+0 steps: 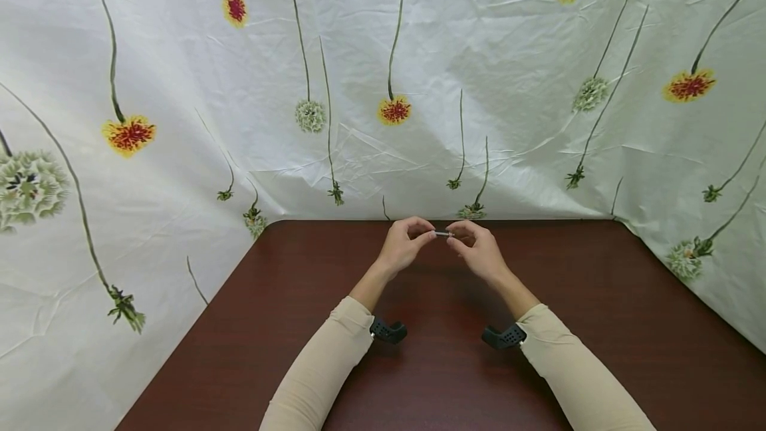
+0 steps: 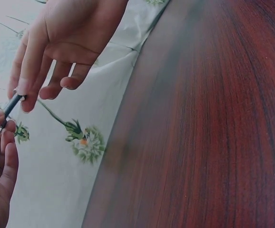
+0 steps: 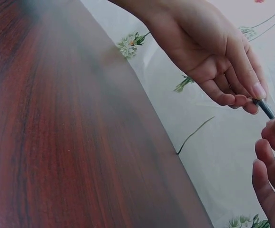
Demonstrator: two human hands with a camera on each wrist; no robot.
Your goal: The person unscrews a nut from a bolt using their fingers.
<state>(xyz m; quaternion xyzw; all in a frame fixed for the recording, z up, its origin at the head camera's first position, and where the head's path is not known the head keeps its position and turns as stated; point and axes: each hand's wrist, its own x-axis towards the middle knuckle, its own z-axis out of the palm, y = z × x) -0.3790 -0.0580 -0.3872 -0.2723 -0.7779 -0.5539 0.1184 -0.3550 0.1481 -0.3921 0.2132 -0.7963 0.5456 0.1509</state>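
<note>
A small grey threaded bolt (image 1: 443, 234) is held up above the far part of the table, between both hands. My left hand (image 1: 401, 246) pinches one end with thumb and fingertips. The opposite end sits in the thumb-and-finger grip of my right hand (image 1: 483, 255). In the left wrist view the ridged shaft of the bolt (image 2: 12, 105) shows between the two sets of fingertips. Threads on the bolt (image 3: 268, 109) also show in the right wrist view. Fingertips hide both of its ends, so I cannot tell whether a nut is on it.
Below the hands lies a dark red-brown wooden table (image 1: 287, 298). A white cloth with printed flowers (image 1: 359, 151) hangs behind the table's far edge and along its sides. Dark straps (image 1: 389, 331) sit at both wrists, beside beige sleeves (image 1: 317, 371).
</note>
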